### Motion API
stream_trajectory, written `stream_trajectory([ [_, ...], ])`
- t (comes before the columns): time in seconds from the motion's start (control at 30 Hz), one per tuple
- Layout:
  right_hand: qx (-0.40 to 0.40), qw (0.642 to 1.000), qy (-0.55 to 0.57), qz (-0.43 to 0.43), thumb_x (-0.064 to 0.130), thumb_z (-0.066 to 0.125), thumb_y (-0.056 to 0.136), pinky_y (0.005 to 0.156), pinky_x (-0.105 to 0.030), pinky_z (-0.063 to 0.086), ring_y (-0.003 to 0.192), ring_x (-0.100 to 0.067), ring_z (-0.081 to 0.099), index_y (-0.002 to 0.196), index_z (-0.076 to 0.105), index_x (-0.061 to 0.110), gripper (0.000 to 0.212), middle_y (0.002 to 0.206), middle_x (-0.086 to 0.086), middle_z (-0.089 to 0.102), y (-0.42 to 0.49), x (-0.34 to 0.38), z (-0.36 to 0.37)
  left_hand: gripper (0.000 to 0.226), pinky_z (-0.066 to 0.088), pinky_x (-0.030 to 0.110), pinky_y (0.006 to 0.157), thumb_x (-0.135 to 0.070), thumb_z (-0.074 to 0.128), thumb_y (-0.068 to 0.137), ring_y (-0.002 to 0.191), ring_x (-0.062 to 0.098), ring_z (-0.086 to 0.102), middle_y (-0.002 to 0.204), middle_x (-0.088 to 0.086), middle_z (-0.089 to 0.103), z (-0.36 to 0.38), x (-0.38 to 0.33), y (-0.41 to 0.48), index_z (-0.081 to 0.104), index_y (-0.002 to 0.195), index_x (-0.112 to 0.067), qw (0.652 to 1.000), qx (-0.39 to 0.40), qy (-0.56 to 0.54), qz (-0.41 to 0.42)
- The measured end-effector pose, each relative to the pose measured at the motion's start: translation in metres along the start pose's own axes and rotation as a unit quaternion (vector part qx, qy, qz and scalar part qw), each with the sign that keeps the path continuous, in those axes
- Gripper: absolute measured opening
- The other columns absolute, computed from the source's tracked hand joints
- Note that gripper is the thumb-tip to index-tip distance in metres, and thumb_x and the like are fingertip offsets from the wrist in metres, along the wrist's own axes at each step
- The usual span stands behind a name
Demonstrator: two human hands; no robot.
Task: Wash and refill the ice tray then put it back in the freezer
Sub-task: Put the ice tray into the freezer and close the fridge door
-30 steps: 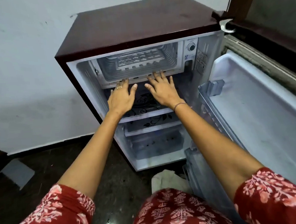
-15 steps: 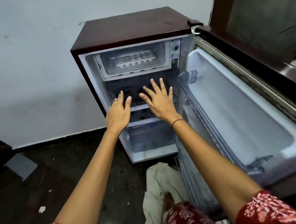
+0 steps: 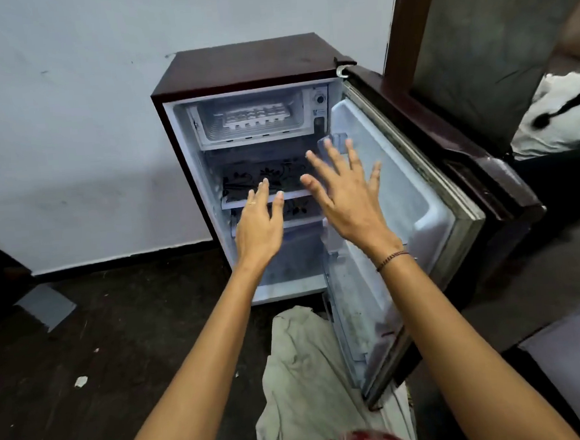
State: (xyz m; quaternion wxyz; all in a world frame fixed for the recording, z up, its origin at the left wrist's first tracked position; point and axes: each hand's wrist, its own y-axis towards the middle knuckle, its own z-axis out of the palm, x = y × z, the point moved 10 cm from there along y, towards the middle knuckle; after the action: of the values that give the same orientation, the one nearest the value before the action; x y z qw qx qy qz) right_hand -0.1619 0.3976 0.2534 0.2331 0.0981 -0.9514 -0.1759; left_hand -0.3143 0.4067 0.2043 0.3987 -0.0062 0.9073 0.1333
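A small maroon fridge [image 3: 253,62] stands against the wall with its door [image 3: 427,189] swung wide to the right. In the freezer compartment [image 3: 207,136] at the top lies the white ice tray [image 3: 256,115]. My left hand [image 3: 258,225] hovers in front of the lower shelves, fingers straight and together, holding nothing. My right hand [image 3: 346,190] is raised beside it with fingers spread, in front of the door's inner side, also empty. Both hands are well below the tray and apart from it.
A pale cloth [image 3: 302,366] lies on the dark floor [image 3: 85,354] below the fridge. Patterned glass shelves [image 3: 265,177] sit under the freezer. A brown door frame [image 3: 408,15] rises at the right, with dark furniture and white bedding [image 3: 562,114] beyond.
Both hands have drawn back out of the fridge and away from the freezer opening. The view has pulled back and risen, so the fridge looks smaller; the tray stays in the freezer.
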Motion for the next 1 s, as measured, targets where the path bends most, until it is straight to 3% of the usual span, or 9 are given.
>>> stream_trajectory([
  [0.13, -0.088, 0.996, 0.028, -0.002, 0.065, 0.016, 0.091, 0.112, -0.059, -0.007, 0.148, -0.018, -0.003, 0.145, 0.031, 0.034, 0.065, 0.159, 0.005, 0.017, -0.014, -0.015, -0.073, 0.052, 0.026, 0.037, 0.114, -0.045, 0.034, 0.098, 0.144, 0.009, 0.017, 0.153, -0.002, 0.030, 0.017, -0.050, -0.012, 0.029, 0.146, -0.025, 0.998, -0.002, -0.059, 0.020],
  [0.33, -0.150, 0.989, -0.006, 0.013, 0.058, 0.025, 0.094, 0.114, -0.056, 0.011, 0.145, -0.022, 0.016, 0.136, 0.049, 0.029, 0.056, 0.152, 0.000, 0.033, -0.030, -0.068, -0.155, 0.049, 0.028, 0.032, 0.112, -0.040, 0.036, 0.099, 0.143, 0.010, 0.021, 0.150, 0.000, 0.035, 0.050, -0.150, -0.032, 0.032, 0.145, -0.025, 0.989, -0.002, -0.116, 0.091],
  [0.43, -0.117, 0.992, -0.012, 0.049, 0.054, 0.032, 0.096, 0.113, -0.059, 0.013, 0.142, -0.022, 0.023, 0.133, 0.052, 0.030, 0.049, 0.148, 0.001, 0.039, -0.035, -0.108, -0.165, 0.048, 0.028, 0.031, 0.112, -0.040, 0.036, 0.099, 0.142, 0.009, 0.023, 0.149, -0.001, 0.037, 0.066, -0.185, -0.044, 0.034, 0.144, -0.024, 0.985, 0.005, -0.134, 0.110],
  [0.53, -0.092, 0.994, 0.006, 0.052, 0.058, 0.030, 0.091, 0.110, -0.057, 0.026, 0.134, -0.024, 0.037, 0.126, 0.059, 0.029, 0.054, 0.140, 0.000, 0.049, -0.038, -0.131, -0.161, 0.048, 0.027, 0.029, 0.111, -0.039, 0.037, 0.099, 0.142, 0.009, 0.023, 0.149, -0.003, 0.038, 0.085, -0.210, -0.055, 0.034, 0.144, -0.023, 0.984, 0.023, -0.120, 0.132],
  [0.67, -0.076, 0.983, 0.150, 0.075, 0.039, 0.042, 0.098, 0.101, -0.028, 0.037, 0.122, -0.018, 0.051, 0.120, 0.065, 0.017, 0.038, 0.130, -0.003, 0.058, -0.039, -0.139, -0.150, 0.048, 0.029, 0.032, 0.112, -0.038, 0.037, 0.099, 0.142, 0.010, 0.024, 0.149, -0.003, 0.038, 0.102, -0.224, -0.059, 0.034, 0.144, -0.022, 0.982, 0.035, -0.122, 0.141],
  [0.73, -0.092, 0.976, 0.179, 0.081, 0.031, 0.043, 0.099, 0.094, -0.021, 0.038, 0.115, -0.016, 0.055, 0.118, 0.065, 0.015, 0.033, 0.123, -0.003, 0.062, -0.042, -0.138, -0.152, 0.048, 0.030, 0.035, 0.113, -0.038, 0.035, 0.099, 0.141, 0.011, 0.025, 0.148, -0.003, 0.039, 0.109, -0.228, -0.059, 0.035, 0.144, -0.021, 0.982, 0.034, -0.127, 0.136],
  [1.0, -0.143, 0.940, 0.277, 0.136, 0.025, 0.044, 0.098, 0.093, -0.025, 0.045, 0.107, -0.013, 0.058, 0.117, 0.061, 0.015, 0.028, 0.116, -0.002, 0.064, -0.045, -0.138, -0.141, 0.049, 0.023, 0.030, 0.116, -0.038, 0.035, 0.099, 0.142, 0.011, 0.023, 0.150, -0.002, 0.035, 0.102, -0.220, -0.059, 0.036, 0.143, -0.017, 0.987, 0.028, -0.113, 0.110],
])
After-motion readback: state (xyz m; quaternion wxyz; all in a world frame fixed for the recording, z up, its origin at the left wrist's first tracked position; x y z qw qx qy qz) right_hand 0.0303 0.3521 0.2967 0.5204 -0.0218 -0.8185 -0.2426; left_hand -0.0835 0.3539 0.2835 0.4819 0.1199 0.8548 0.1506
